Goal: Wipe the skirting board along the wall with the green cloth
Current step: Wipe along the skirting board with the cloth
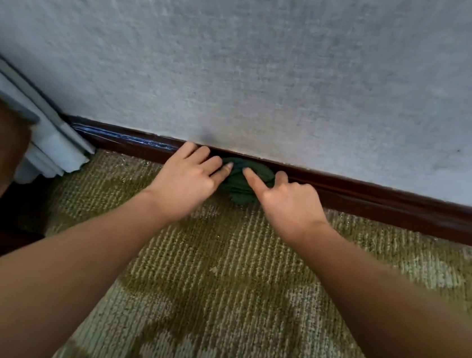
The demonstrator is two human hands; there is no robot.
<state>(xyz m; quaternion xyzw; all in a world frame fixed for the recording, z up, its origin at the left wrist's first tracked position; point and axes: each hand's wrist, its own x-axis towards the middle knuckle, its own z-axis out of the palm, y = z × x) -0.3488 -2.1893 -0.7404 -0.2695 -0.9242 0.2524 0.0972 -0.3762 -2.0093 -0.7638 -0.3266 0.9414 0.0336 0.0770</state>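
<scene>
At 9 o'clock hangs one pale curtain (pixel 56 146), its hem on the carpet (pixel 232 281). From there one dark skirting board (pixel 402 206) runs under the wall (pixel 271 65) toward 3 o'clock. The left hand (pixel 187 179) lies just left of centre, at 12 o'clock from the person, released. Its fingers reach flat over the board's top edge and its thumb rests on the green cloth (pixel 239 188).

The one cloth is bunched against the board's face and touches the carpet, between the two hands. At its 3 o'clock side the right hand (pixel 291 202) lays one straight digit on it. The other fingers curl down beside it, and I cannot tell whether they pinch the fabric.

The wiping looks under way. A short stretch toward 9 o'clock shows a bluish sheen, perhaps damp or only glare. The longer run toward 3 o'clock probably remains.
</scene>
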